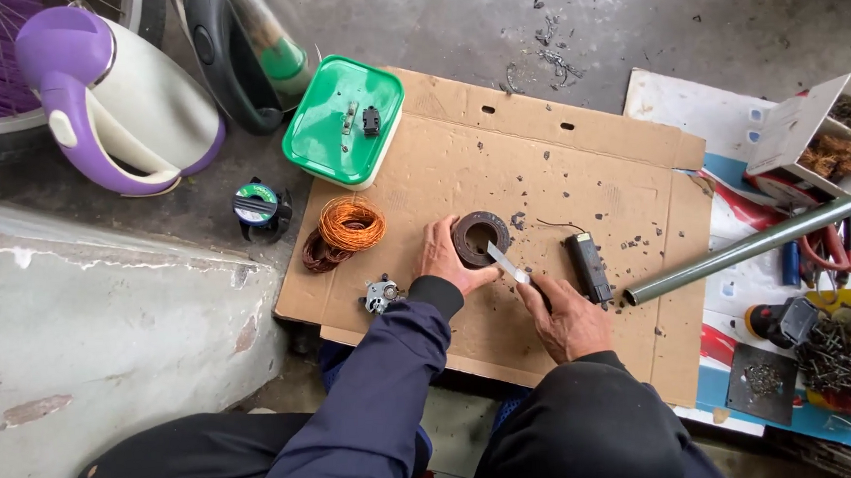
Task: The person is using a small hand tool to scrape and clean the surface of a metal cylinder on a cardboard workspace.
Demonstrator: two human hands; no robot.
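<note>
My left hand (443,256) grips a dark ring-shaped motor core (478,237) that lies on a flattened cardboard sheet (579,171). My right hand (566,316) holds a thin pale blade (506,264), its tip resting on the ring's near rim. A small black rectangular part (589,267) lies just right of my right hand. A coil of orange copper wire (350,225) sits left of the ring, with a darker coil (318,254) against it. A small metal bracket (382,293) rests by my left forearm.
A green-lidded box (344,121) with small parts on top sits at the cardboard's far left corner. A purple-and-white kettle (112,96) lies beyond. A grey pipe (760,240) crosses at the right, above pliers, screws and a compartment box (818,131). A concrete block (86,329) stands left.
</note>
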